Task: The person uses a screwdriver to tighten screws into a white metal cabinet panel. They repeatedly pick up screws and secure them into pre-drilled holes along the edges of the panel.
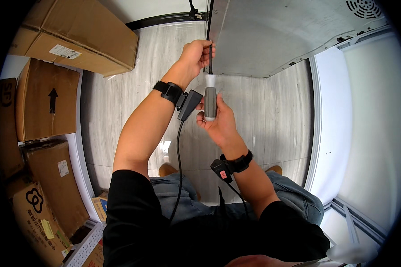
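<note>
So the long screwdriver with the grey-and-white handle (pixel 210 100) stands upright, shaft running far toward the grey metal panel's (pixel 272 40) edge. Right hand (pixel 218 122) wraps the handle from below; left hand (pixel 196 55) pinches the black shaft higher up, near the tip.

Pale wood-grain floor (pixel 120 102), stacked cardboard boxes (pixel 44 100) left, white panels (pixel 370 124) right.

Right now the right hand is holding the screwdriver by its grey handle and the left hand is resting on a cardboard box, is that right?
Not quite. In the head view the left hand is up at the screwdriver's shaft by the edge of the metal panel, not on a cardboard box. The right hand does hold the grey handle.
</note>
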`<state>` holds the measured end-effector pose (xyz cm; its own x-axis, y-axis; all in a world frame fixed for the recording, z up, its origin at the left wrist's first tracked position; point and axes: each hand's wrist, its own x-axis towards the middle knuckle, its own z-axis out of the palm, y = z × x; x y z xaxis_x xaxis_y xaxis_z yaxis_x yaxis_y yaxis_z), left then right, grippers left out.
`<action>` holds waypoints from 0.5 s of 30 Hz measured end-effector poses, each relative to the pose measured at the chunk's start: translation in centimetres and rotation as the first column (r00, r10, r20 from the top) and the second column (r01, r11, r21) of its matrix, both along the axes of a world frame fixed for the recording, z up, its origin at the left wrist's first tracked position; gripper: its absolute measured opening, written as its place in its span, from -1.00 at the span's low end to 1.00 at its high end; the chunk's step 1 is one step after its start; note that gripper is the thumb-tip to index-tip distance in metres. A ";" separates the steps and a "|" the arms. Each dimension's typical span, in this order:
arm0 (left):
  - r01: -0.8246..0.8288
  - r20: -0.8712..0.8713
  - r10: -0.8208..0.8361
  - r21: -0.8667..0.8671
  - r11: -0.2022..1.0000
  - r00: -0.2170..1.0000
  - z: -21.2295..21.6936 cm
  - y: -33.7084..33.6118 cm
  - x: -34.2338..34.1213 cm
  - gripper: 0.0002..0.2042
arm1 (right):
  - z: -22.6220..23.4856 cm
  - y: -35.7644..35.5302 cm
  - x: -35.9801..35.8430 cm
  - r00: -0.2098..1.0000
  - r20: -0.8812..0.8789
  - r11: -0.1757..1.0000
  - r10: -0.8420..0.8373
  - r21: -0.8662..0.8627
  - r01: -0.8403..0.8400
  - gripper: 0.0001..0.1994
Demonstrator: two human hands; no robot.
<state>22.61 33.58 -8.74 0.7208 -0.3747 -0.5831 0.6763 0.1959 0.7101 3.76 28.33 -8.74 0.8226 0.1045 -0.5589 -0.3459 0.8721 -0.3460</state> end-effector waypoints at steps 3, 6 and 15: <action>0.013 -0.002 -0.013 0.005 1.000 1.000 0.0 -0.1 0.0 -0.87 | 0.2 0.4 0.2 0.987 -0.136 0.992 -0.085 -0.108 0.071 -0.68; 0.020 -0.007 -0.020 0.002 1.000 1.000 0.0 -0.1 0.0 -0.87 | -0.7 0.2 -0.1 0.997 -0.039 0.998 -0.065 -0.026 0.064 -0.67; -0.012 -0.004 0.012 0.010 1.000 1.000 -0.2 -0.2 0.0 -0.87 | -0.8 -0.1 -0.2 0.999 0.008 0.998 -0.038 0.059 0.038 -0.68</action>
